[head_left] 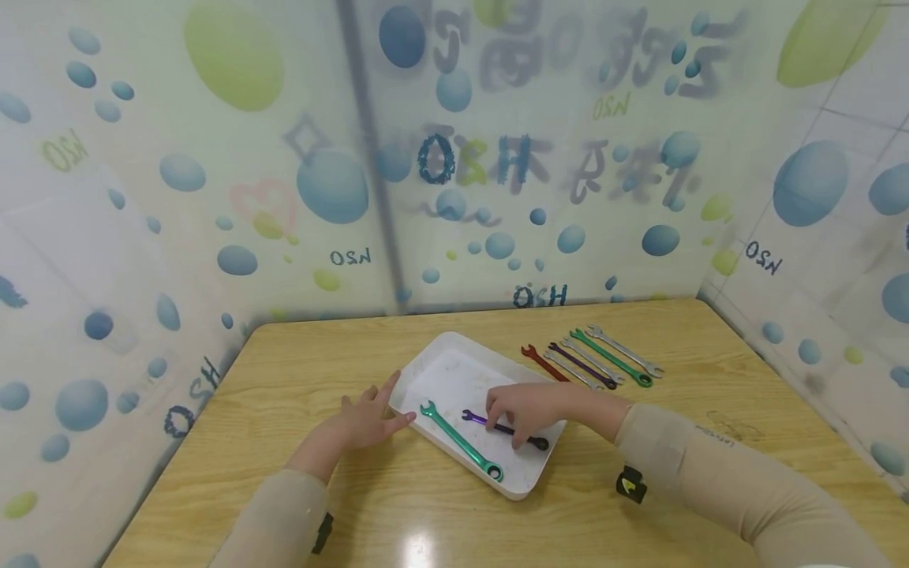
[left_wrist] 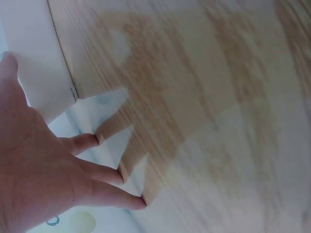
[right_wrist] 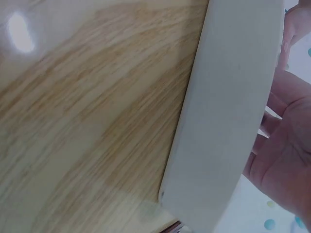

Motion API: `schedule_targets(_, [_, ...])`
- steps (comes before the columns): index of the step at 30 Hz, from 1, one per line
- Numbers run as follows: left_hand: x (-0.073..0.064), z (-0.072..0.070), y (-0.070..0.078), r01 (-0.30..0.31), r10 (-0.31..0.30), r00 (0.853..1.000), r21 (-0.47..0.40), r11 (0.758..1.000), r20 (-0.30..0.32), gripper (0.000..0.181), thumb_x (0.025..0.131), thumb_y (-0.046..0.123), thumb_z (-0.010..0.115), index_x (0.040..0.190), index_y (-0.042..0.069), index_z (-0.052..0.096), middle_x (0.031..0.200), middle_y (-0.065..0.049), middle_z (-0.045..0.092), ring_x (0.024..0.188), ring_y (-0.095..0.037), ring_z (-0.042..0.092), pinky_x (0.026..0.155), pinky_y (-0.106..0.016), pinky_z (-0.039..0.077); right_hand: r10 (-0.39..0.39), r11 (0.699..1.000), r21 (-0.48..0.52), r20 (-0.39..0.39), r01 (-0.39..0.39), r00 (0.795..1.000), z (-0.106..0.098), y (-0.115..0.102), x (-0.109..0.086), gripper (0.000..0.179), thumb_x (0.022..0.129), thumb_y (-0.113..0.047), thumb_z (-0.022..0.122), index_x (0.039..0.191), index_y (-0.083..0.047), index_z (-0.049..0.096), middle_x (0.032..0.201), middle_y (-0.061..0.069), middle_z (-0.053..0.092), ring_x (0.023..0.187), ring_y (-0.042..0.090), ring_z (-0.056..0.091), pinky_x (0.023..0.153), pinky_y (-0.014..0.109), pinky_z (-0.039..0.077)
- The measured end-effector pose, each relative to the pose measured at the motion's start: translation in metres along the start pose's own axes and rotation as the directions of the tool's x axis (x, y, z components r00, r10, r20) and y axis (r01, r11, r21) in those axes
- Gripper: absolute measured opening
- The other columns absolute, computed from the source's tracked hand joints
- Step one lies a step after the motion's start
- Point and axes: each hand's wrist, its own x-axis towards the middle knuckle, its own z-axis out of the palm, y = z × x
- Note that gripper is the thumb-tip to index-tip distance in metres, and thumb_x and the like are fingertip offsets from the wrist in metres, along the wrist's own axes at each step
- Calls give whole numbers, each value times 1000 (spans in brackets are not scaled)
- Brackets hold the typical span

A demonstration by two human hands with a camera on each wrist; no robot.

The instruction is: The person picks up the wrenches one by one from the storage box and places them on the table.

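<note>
A white tray stands on the table. My left hand is at its left corner, fingers spread, thumb against the rim and other fingertips on the tabletop, as the left wrist view also shows. Inside the tray lies a green combination wrench, near the front side. Beside it is a smaller purple combination wrench, which my right hand holds from above with curled fingers and thumb. In the right wrist view, the tray's wall hides the wrench and the fingertips.
Right of the tray several more wrenches lie side by side: a red one touching or close to the tray, a purple one, a green one and silver ones. The wooden table meets a patterned curtain or wall at the back.
</note>
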Motion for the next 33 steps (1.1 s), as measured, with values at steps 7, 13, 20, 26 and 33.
schedule_targets(7, [-3, -2, 2, -16, 16, 1000, -11, 1000, 2, 90, 95, 61, 46, 158, 12, 4, 149, -37, 25, 133, -60, 23, 106, -72, 4, 15, 1000, 17, -19, -15, 1000, -1, 5, 3, 41, 79, -8, 82, 115, -26, 72, 104, -16, 52, 86, 7, 53, 71, 22, 48])
schedule_targets(13, [-4, -2, 1, -24, 24, 1000, -18, 1000, 0, 90, 95, 62, 46, 158, 12, 4, 149, -38, 24, 134, -60, 23, 106, -72, 3, 17, 999, 33, -39, -16, 999, -2, 5, 7, 41, 78, -7, 82, 113, -26, 72, 99, -16, 54, 82, 6, 54, 70, 21, 49])
schedule_targets(20, [-2, 0, 0, -24, 24, 1000, -27, 999, 7, 90, 95, 61, 46, 158, 14, 2, 150, -37, 22, 136, -59, 17, 106, -72, 1, 20, 1000, -9, -50, -20, 999, -1, 4, 11, 43, 77, -3, 82, 110, -27, 71, 96, -15, 54, 82, 6, 53, 72, 23, 48])
schedule_targets(26, [-3, -1, 2, -17, 17, 1000, -25, 1000, 2, 90, 95, 62, 46, 158, 14, 3, 150, -36, 23, 136, -60, 16, 106, -72, 2, 42, 999, 28, -53, -41, 998, -1, 3, 11, 45, 77, 2, 80, 109, -27, 70, 98, -13, 55, 82, 8, 53, 68, 23, 49])
schedule_targets(33, [-1, -1, 1, -14, 14, 1000, -3, 1000, -6, 90, 95, 62, 46, 158, 14, 3, 150, -36, 25, 136, -60, 16, 106, -72, 2, 41, 996, 86, -47, -37, 998, 0, 6, 12, 47, 78, 8, 76, 110, -27, 70, 99, -11, 56, 77, 8, 55, 61, 24, 51])
